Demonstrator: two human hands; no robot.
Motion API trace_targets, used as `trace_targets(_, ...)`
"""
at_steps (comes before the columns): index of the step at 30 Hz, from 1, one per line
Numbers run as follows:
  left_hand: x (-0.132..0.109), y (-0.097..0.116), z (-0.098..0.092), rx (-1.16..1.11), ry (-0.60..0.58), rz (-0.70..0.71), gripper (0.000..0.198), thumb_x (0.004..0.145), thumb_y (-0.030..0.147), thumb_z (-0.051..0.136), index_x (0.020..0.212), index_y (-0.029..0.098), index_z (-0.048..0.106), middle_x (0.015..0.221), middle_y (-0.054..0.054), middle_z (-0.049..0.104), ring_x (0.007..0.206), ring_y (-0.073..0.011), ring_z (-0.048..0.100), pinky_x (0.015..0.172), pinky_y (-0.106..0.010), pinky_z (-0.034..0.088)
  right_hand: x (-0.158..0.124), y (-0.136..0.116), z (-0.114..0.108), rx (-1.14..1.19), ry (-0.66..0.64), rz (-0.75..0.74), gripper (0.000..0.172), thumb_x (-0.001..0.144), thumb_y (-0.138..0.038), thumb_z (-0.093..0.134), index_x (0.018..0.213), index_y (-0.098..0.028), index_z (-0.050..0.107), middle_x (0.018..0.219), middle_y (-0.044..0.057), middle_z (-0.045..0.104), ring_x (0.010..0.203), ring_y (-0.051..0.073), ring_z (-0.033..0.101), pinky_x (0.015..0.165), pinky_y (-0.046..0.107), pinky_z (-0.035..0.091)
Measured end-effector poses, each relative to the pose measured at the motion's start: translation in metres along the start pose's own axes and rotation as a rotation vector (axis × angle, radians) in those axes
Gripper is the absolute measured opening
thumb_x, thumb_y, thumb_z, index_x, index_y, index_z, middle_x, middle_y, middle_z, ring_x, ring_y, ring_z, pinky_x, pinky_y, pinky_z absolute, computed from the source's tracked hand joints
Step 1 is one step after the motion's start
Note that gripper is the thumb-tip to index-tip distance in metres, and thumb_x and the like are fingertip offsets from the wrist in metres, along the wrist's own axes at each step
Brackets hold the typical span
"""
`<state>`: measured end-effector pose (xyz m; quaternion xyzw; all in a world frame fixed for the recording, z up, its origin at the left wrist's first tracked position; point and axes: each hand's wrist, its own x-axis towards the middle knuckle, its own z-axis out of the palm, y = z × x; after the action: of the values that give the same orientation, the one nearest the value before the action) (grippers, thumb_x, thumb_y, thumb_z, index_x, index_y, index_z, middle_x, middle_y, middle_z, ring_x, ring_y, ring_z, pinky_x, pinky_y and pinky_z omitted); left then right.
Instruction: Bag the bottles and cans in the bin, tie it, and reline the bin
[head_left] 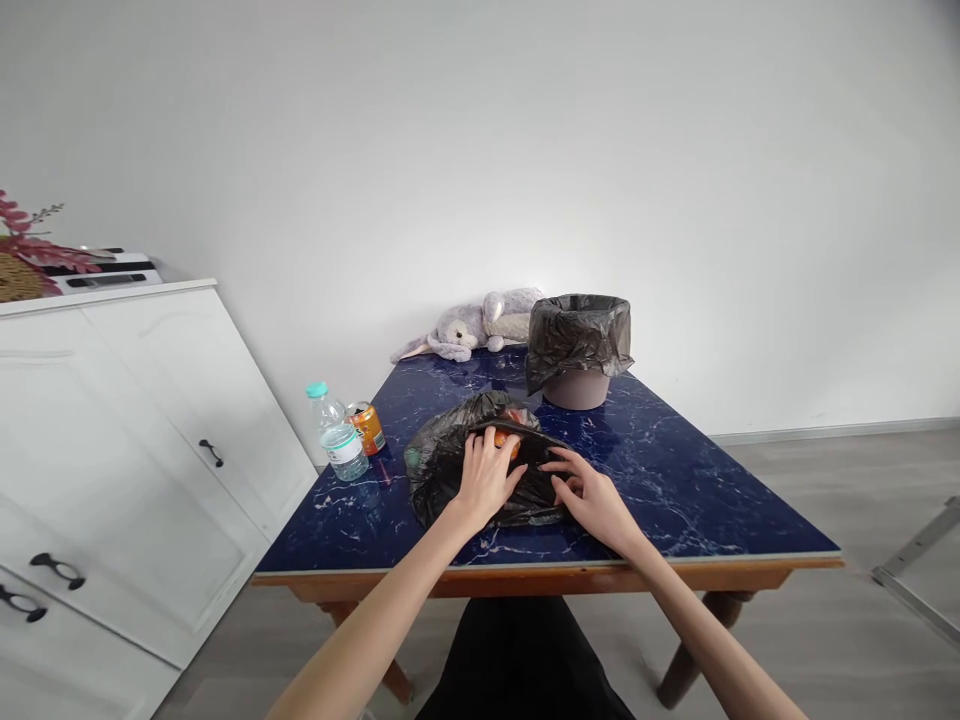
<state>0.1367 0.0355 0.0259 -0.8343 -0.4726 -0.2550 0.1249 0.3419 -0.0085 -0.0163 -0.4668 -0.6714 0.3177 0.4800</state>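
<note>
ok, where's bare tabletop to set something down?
Free: blue marbled tabletop right of the right hand; also between plush rabbit and black plastic bag. Crowded: left edge, water bottle beside orange can; centre, that bag; rear right, black-lined bin.

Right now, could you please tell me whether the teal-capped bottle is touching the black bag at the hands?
Apart: the head view shows a strip of blue tabletop between the bottle and the black bag.
</note>
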Motion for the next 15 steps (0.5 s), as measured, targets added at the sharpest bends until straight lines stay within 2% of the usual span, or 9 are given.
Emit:
trace_targets(5,-0.007,-0.011,-0.004,-0.038,0.022,-0.053,0.017,0.098,0.023,0.064,0.112,0.024,0.053,0.112,-0.009,0.059,0.102,-0.0318,0.068,0.094,-0.050,0.053,0.000,0.000,0.000,-0.010,0.014,0.015,0.048,0.097,-0.041,0.051,0.142,-0.025,0.051,0.126,0.008,0.076,0.070,0.018,0.074,0.073,0.035,0.060)
trace_targets(7,-0.010,-0.016,-0.008,-0.074,0.021,-0.066,0.026,0.097,0.023,0.066,0.115,0.024,0.048,0.110,-0.008,0.059,0.098,-0.0300,0.069,0.086,-0.046,0.056,0.001,0.000,-0.001,-0.033,0.027,0.030,0.053,0.096,-0.041,0.052,0.146,-0.023,0.051,0.116,0.008,0.079,0.069,0.019,0.074,0.074,0.036,0.060)
trace_targets(9,-0.014,-0.021,-0.014,-0.120,0.009,-0.058,0.040,0.094,0.023,0.070,0.125,0.025,0.044,0.119,-0.009,0.059,0.099,-0.0289,0.071,0.081,-0.041,0.059,0.001,0.002,-0.001,-0.056,0.049,0.042,0.059,0.096,-0.041,0.054,0.151,-0.021,0.050,0.112,0.009,0.079,0.069,0.020,0.074,0.077,0.038,0.060)
trace_targets(11,-0.018,-0.024,-0.024,-0.163,-0.006,-0.039,0.054,0.092,0.022,0.072,0.134,0.026,0.039,0.134,-0.012,0.058,0.107,-0.0291,0.072,0.082,-0.039,0.061,0.002,0.006,0.000,-0.069,0.079,0.048,0.063,0.095,-0.040,0.054,0.154,-0.021,0.047,0.133,0.014,0.072,0.071,0.020,0.075,0.081,0.040,0.061)
trace_targets(13,-0.023,-0.025,-0.039,-0.190,-0.022,-0.017,0.063,0.091,0.023,0.075,0.141,0.028,0.037,0.147,-0.015,0.054,0.117,-0.0305,0.072,0.086,-0.040,0.062,0.003,0.009,0.000,-0.077,0.110,0.055,0.065,0.094,-0.038,0.054,0.157,-0.022,0.045,0.158,0.019,0.053,0.074,0.019,0.076,0.086,0.042,0.061)
trace_targets(15,-0.031,-0.025,-0.058,-0.223,-0.050,0.005,0.065,0.091,0.028,0.075,0.144,0.030,0.038,0.155,-0.015,0.051,0.123,-0.0320,0.070,0.090,-0.042,0.063,0.004,0.012,0.000,-0.085,0.135,0.069,0.066,0.094,-0.036,0.055,0.158,-0.023,0.044,0.166,0.021,0.041,0.075,0.019,0.077,0.091,0.044,0.060)
